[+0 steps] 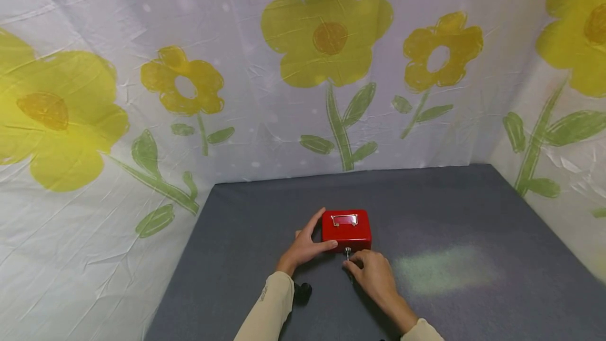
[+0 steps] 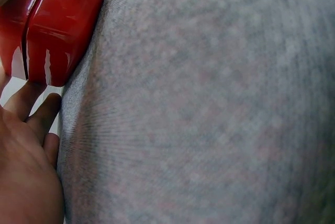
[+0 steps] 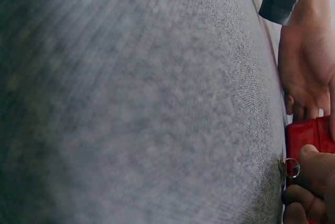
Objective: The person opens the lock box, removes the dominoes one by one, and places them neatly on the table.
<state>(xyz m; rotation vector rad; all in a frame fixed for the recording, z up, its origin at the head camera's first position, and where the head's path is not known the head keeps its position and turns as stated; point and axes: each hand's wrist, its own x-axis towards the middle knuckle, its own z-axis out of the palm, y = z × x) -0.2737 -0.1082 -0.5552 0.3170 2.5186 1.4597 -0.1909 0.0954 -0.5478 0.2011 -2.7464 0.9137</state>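
Holding the red box (image 1: 346, 233) with our left hand (image 1: 304, 247), we pinch its front key (image 1: 347, 254) with our right hand (image 1: 375, 273).

There are one worktop (image 1: 454, 214), one red box (image 1: 347, 233) with one lid handle (image 1: 344, 216), at least one key (image 1: 347, 255), one metal ring (image 3: 298, 168), two hands, one left hand (image 1: 305, 245) and one right hand (image 1: 374, 272), two sleeves (image 1: 271, 304), and printed flowers: three with orange centres (image 1: 330, 38), two with white centres (image 1: 206, 79), plus one sliver at the top edge.
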